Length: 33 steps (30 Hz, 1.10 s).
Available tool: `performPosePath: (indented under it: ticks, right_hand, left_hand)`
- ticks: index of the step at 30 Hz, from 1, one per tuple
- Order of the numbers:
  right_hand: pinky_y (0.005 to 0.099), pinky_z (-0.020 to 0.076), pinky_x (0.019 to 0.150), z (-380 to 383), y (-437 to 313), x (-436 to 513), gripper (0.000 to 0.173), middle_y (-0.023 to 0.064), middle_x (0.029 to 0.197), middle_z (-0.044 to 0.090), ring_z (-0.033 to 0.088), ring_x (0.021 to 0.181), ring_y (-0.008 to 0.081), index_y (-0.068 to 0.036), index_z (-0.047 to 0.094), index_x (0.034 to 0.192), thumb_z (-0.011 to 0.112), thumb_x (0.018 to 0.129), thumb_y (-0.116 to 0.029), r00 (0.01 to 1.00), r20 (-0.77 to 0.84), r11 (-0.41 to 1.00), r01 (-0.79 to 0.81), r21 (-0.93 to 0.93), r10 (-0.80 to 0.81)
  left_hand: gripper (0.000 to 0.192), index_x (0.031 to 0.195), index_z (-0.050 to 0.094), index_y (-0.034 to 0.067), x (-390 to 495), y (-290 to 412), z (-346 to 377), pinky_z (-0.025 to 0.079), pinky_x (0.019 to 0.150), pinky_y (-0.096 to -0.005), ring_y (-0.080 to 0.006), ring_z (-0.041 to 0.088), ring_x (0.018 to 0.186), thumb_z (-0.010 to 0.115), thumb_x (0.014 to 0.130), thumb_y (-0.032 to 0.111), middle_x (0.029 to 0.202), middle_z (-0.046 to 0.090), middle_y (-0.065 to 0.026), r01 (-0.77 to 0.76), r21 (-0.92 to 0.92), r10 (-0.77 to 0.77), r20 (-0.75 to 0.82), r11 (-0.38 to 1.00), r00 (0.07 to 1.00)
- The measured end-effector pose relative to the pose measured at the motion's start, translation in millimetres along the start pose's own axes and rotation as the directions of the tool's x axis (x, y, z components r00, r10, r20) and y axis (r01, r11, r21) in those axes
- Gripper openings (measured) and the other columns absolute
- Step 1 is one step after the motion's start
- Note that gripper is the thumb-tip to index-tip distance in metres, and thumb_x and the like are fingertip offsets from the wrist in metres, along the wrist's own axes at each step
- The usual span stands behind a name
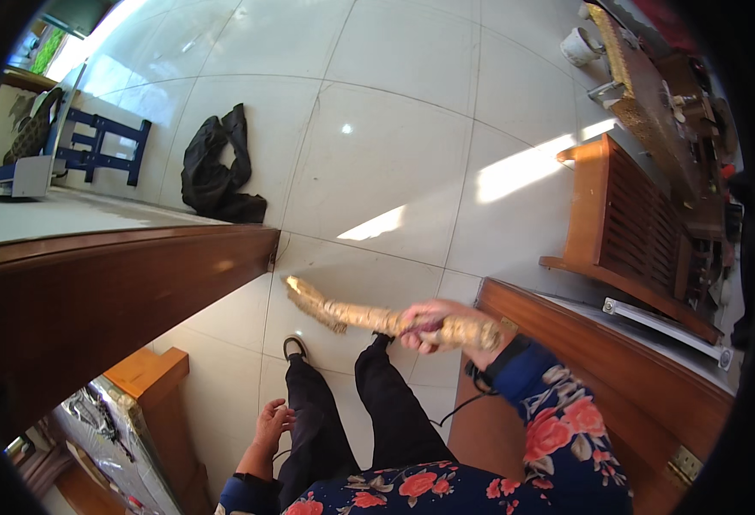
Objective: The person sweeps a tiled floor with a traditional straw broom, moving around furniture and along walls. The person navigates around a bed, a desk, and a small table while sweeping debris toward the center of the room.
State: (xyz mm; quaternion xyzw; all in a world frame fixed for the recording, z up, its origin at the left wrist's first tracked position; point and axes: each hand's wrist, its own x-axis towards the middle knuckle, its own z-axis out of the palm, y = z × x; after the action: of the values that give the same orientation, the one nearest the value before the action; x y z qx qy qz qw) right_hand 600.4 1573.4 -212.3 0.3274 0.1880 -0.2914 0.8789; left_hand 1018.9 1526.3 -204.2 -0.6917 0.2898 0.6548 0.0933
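My right hand [434, 310] is closed round the handle of a straw hand broom [367, 317], held across in front of my legs. A dark red binding shows on the handle under my fingers. The brush end points left, its bristles facing down, above the tiled floor [377, 174]; I cannot tell whether they touch it. My left hand [275, 421] hangs beside my left leg, its fingers loosely bent and apart, with nothing in it.
Brown wooden door frames [120, 277] stand on both sides. Beyond on the floor lies a crumpled dark garment [216, 170], near a blue stool [103, 145]. At right are a slatted wooden chair [638, 219], a long table [654, 109] and a white bucket [580, 48]. A wrapped panel [120, 431] leans lower left.
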Motion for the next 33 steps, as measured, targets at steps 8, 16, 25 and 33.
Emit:
performPosePath:
  ticks: [8,16,25,33]
  right_hand:
    - [0.0212,0.0399,0.041,104.6,-123.0,-85.1,0.018,0.0093,0.067,0.050,0.051,0.053,0.0147,0.005,0.044,0.083,0.050,0.076,-0.009,0.929,-0.081,0.881,0.311,-0.357,-0.361]
    - [0.0249,0.0401,0.043,76.1,-38.4,-109.1,0.047,0.0128,0.071,0.049,0.048,0.055,0.0160,-0.016,0.027,0.124,0.042,0.079,-0.017,0.777,-0.057,0.719,0.550,-0.425,-0.627]
    - [0.0319,0.0405,0.053,15.6,140.5,-155.0,0.037,0.0101,0.081,0.043,0.047,0.062,0.0176,-0.002,0.033,0.106,0.044,0.078,-0.024,0.730,-0.315,0.630,0.683,0.370,-0.607]
    - [0.0240,0.0414,0.054,59.3,84.2,-70.7,0.021,0.0054,0.074,0.045,0.048,0.063,0.0107,-0.002,0.044,0.091,0.048,0.079,-0.020,0.547,-0.540,0.451,0.836,0.312,-0.639]
  left_hand:
    - [0.030,0.108,0.041,0.004,-8.9,-26.3,1.6,0.045,0.054,-0.0245,-0.0142,0.054,0.063,0.047,0.081,0.016,0.082,0.055,-0.0083,0.081,-0.103,-0.101,-0.206,0.991,0.973]
    - [0.030,0.109,0.040,0.007,1.2,-6.5,9.2,0.045,0.057,-0.0260,-0.0151,0.054,0.068,0.045,0.082,0.019,0.083,0.054,-0.0074,0.054,-0.035,-0.059,-0.165,0.998,0.985]
    - [0.033,0.109,0.041,0.005,45.3,66.3,18.1,0.045,0.056,-0.0261,-0.0159,0.055,0.068,0.048,0.080,0.019,0.084,0.055,-0.0088,0.061,0.138,-0.050,-0.078,0.989,0.996]
    - [0.032,0.110,0.041,0.006,90.2,182.4,18.4,0.045,0.056,-0.0248,-0.0153,0.055,0.068,0.048,0.082,0.021,0.085,0.055,-0.0093,-0.055,0.241,0.042,0.060,0.969,0.997]
